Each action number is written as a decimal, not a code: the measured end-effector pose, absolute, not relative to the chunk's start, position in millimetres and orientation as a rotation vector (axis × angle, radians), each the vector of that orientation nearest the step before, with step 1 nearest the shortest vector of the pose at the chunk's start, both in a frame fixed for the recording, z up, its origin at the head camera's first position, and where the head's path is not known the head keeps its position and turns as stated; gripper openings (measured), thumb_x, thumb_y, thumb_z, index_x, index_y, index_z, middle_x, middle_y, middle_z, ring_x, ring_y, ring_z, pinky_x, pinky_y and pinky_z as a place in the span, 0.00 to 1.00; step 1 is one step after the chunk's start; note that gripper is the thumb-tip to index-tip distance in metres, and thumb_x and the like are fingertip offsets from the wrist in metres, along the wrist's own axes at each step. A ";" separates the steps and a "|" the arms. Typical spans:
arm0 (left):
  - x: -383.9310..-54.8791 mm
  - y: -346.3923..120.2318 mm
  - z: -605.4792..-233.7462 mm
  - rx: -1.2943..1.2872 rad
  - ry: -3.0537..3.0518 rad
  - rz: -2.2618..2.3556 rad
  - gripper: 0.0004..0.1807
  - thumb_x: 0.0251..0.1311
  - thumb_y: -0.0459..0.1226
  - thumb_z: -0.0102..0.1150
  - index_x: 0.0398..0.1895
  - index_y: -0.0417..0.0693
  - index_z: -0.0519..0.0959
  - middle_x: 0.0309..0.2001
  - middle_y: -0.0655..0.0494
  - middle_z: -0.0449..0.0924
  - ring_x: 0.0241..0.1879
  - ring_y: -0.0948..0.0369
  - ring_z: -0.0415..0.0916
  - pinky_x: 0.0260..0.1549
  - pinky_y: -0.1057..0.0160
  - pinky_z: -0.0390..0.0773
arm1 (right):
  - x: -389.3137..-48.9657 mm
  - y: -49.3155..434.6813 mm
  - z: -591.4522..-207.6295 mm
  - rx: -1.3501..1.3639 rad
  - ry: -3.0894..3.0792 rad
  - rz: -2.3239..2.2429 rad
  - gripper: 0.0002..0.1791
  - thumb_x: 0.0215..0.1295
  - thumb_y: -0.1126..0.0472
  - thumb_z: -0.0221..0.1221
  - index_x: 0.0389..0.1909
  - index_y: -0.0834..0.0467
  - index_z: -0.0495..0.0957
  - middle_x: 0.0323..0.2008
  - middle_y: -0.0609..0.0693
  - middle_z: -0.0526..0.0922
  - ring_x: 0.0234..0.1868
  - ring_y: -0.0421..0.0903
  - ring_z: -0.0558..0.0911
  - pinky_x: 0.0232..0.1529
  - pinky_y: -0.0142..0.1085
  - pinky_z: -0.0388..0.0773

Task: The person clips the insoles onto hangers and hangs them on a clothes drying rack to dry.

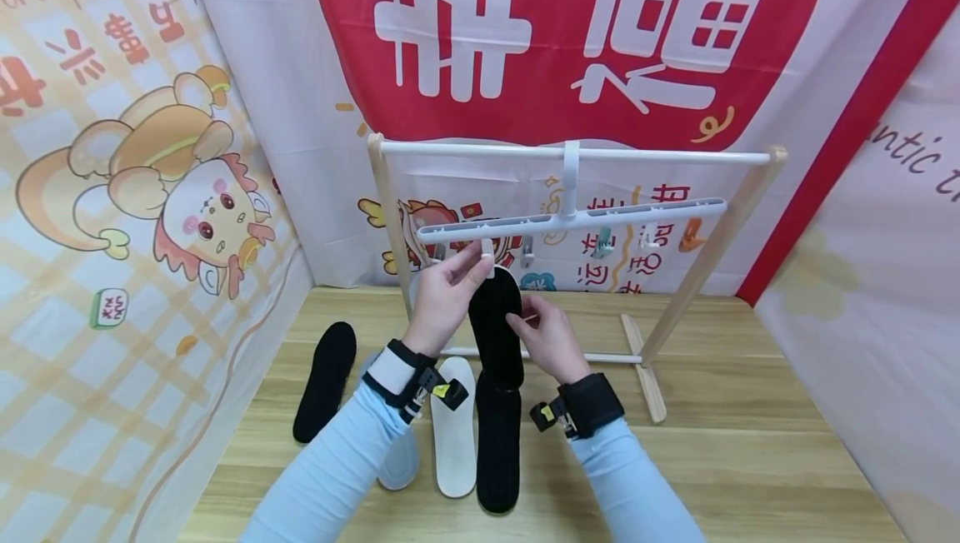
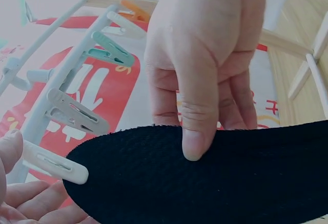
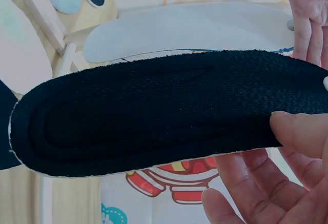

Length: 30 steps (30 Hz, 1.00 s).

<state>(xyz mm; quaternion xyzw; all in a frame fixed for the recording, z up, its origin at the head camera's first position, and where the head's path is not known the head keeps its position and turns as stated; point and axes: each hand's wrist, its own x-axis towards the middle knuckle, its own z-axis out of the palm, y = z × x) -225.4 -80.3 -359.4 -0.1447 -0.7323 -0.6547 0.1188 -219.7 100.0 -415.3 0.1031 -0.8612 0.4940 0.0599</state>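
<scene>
Beneath a person's fingers (image 3: 251,183), a wood-grain tabletop (image 1: 735,443) is stretching out, with a white insole (image 1: 455,443), a pale insole (image 1: 399,460) and a second black insole (image 1: 498,460) lying below the fingertips and a third black insole (image 1: 325,381) resting farther left. Beyond the knuckles, a red-and-white backdrop (image 1: 551,68) is covering the wall, and a wooden rack (image 1: 693,281) is standing, its hanger (image 1: 645,214) hanging just above the left fingertips. Between the two hands, a black insole (image 1: 495,326) is being held up, its long axis running steeply downward, one rounded end pointing up toward the left fingertips, the other down toward the tabletop. The left hand (image 1: 442,289) is pinching a white clip (image 2: 56,165) at the upper end; whether the clip is biting cannot be told. The right hand (image 1: 551,331) is grasping the insole's right edge, thumb pressing the near face.
</scene>
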 end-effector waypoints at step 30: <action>-169.7 -96.9 -391.1 -0.399 -2.206 -1.914 0.28 0.69 0.40 0.59 0.68 0.36 0.68 0.67 0.46 0.69 0.66 0.55 0.67 0.62 0.56 0.69 | -227.1 109.7 -427.5 0.331 -2.590 1.549 0.14 0.70 0.61 0.61 0.54 0.59 0.79 0.44 0.55 0.83 0.45 0.51 0.82 0.48 0.45 0.80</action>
